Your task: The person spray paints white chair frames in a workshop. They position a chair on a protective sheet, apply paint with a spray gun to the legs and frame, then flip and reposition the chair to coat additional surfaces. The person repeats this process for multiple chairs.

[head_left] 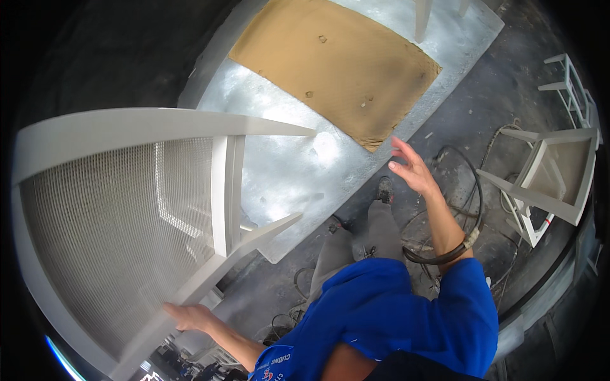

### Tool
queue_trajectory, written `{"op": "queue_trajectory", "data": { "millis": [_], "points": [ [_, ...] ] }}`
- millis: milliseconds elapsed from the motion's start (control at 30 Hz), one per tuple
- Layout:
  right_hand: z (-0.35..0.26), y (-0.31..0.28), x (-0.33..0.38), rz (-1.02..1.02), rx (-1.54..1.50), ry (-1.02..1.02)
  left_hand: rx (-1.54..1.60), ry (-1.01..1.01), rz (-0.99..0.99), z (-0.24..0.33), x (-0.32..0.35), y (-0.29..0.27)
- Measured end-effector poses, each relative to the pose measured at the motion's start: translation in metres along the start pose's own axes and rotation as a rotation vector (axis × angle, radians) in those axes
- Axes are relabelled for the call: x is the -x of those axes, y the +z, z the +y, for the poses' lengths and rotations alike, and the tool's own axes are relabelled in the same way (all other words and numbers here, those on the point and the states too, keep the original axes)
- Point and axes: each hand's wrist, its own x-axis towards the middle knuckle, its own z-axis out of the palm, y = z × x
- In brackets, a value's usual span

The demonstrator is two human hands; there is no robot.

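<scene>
My left hand point(190, 316) grips the lower rail of a white chair point(248, 244) on the left; its fingers are partly hidden behind the rail. The chair is tilted, with a fine mesh panel point(121, 222) in its frame and two tapered legs pointing right. My right hand point(412, 166) is held out near a corner of the brown cardboard sheet point(343, 63), fingers apart and holding nothing. A black hose point(438, 259) loops at my right forearm near the elbow.
The cardboard lies on a low, silvery-grey platform point(279, 171). White legs point(422, 19) stand at its far end. More white chair frames point(549, 171) are on the right. Hoses and cords point(476, 184) trail over the dark, stained floor around my feet.
</scene>
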Motion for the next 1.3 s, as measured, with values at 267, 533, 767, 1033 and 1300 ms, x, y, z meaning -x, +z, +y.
{"op": "queue_trajectory", "data": {
  "millis": [267, 533, 767, 1033, 1300],
  "points": [
    [-0.11, 0.045, -0.037, -0.251, 0.351, -0.166, 0.253, -0.186, 0.056, 0.012, -0.06, 0.023],
    [-0.12, 0.123, -0.05, -0.263, 0.763, -0.137, 0.367, 0.113, -0.114, 0.079, -0.14, 0.018],
    [-0.079, 0.23, -0.041, -0.469, 0.557, -0.167, 0.197, 0.107, -0.34, 0.184, -0.19, 0.047],
    [-0.124, 0.136, -0.023, -0.4, 0.392, -0.155, 0.048, 0.21, -0.45, 0.293, -0.15, 0.068],
    [-0.277, -0.046, 0.006, -0.36, 0.37, -0.447, 0.115, -0.188, -0.494, 0.304, -0.219, 0.035]
  ]
}}
